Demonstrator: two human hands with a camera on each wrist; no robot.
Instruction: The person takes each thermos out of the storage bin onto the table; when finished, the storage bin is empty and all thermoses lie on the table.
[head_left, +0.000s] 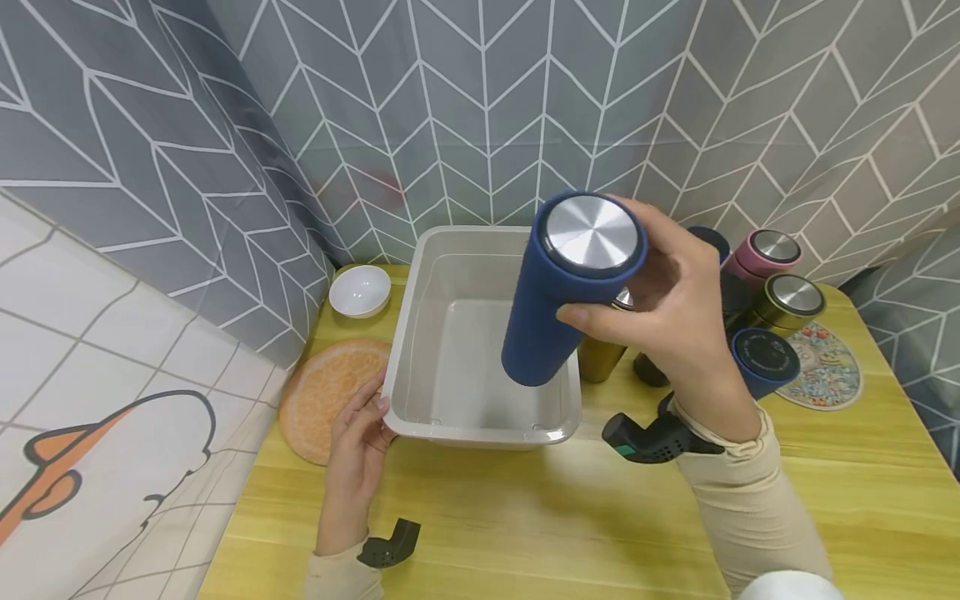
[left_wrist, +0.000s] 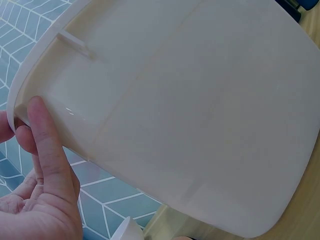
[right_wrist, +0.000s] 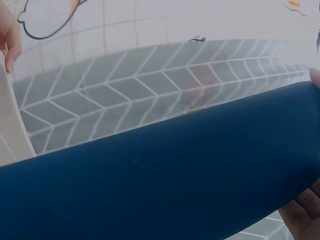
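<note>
In the head view my right hand (head_left: 675, 292) grips a dark blue thermos bottle (head_left: 536, 308) near its top, thumb on one side and fingers behind. The bottle hangs tilted over the light grey plastic basin (head_left: 465, 350), its silver lid facing up. Its blue side (right_wrist: 165, 170) fills much of the right wrist view. My left hand (head_left: 360, 442) pinches the basin's rim at the near left corner. In the left wrist view a finger of my left hand (left_wrist: 50, 155) presses the outer wall of the basin (left_wrist: 190, 115) under the rim.
Several thermos bottles stand at right, among them a pink one (head_left: 761, 254), an olive-gold one (head_left: 787, 304) and another blue one (head_left: 763, 358). A patterned round mat (head_left: 825, 371) lies beside them. At left are a white bowl (head_left: 360, 292) and an orange-slice mat (head_left: 315, 408). A grey curtain (head_left: 480, 125) hangs behind.
</note>
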